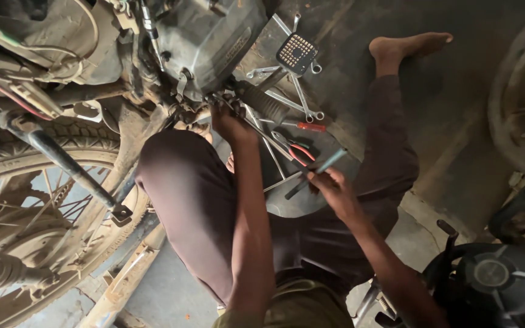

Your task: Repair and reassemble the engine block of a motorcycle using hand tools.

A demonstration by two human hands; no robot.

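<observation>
- Counting the tools on the floor: several wrenches [299, 103] lie fanned between the legs, one red-handled screwdriver [311, 127] and one pair of pliers [296, 149] with red-and-green grips.
- One motorcycle engine [208, 36] hangs above, with one spoked rear wheel [31, 206] beside it.
- The left hand [229, 124] reaches up under the engine, fingers curled against a fitting there; what it grips I cannot tell.
- The right hand [329, 185] is closed around a slim rod-like tool [320, 167] with a bluish tip, held just above the pliers.
</observation>
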